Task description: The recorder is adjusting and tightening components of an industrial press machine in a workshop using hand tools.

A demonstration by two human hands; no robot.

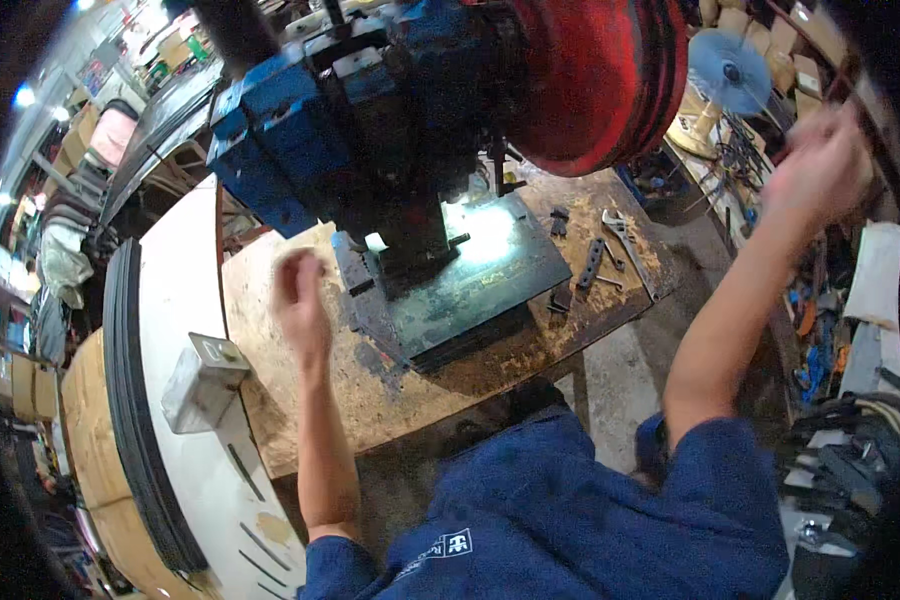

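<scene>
Where two hands are apart, one dark block lies between

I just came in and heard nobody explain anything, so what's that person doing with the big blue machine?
Someone in a navy shirt is at a wooden bench with the blue machine and its big red wheel. The left hand is beside the dark plate under the machine. The right hand is raised far out to the right. Both hands are blurry, so I can't tell whether they hold anything. A wrench lies on the bench.
</scene>
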